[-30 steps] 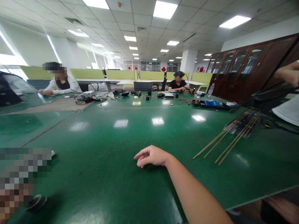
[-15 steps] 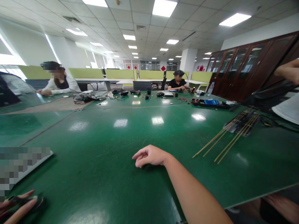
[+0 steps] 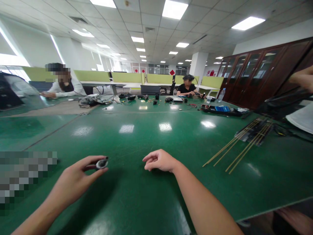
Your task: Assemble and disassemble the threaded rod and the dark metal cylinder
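My left hand [image 3: 75,178] is raised above the green table [image 3: 127,202]. Its thumb and fingers are closed around a small dark object with a pale round rim [image 3: 101,163]; what kind of thing this is, I cannot make out. To the right of it, my right hand [image 3: 160,161] rests low at the tabletop with loosely bent fingers and nothing in them. A gap of bare green surface separates the two hands.
Thin yellowish rods [image 3: 241,147] lie at the right on a dark item. Farther back are a black tray with blue packs [image 3: 221,108], a water bottle [image 3: 222,94] and electronic parts [image 3: 91,100]. Two people sit across the table; another person's arm [image 3: 302,78] enters at right.
My left hand has come up from the lower left corner towards the middle, carrying the small dark object. My right hand has barely shifted.
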